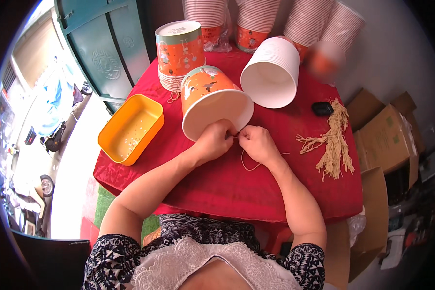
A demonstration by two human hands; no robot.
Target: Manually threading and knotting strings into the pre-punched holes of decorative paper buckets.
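Observation:
An orange printed paper bucket (203, 87) lies tilted on the table, its white opening turned towards me. At its near rim my left hand (213, 141) is closed, the fingers bent in over the opening and pinching at the edge. Close beside it, my right hand (257, 144) pinches a thin beige string (243, 162), which loops down below the fingers. The fingertips of both hands nearly meet at the rim. What lies right between them is too small to make out.
A yellow plastic tub (155, 128) with small white bits stands left. Behind are upside-down stacked buckets (181, 55), a bucket on its side (275, 72) and tall wrapped stacks (256, 24). Right lie a bundle of beige strings (341, 140) and a black object (322, 108) on the red tablecloth (217, 188).

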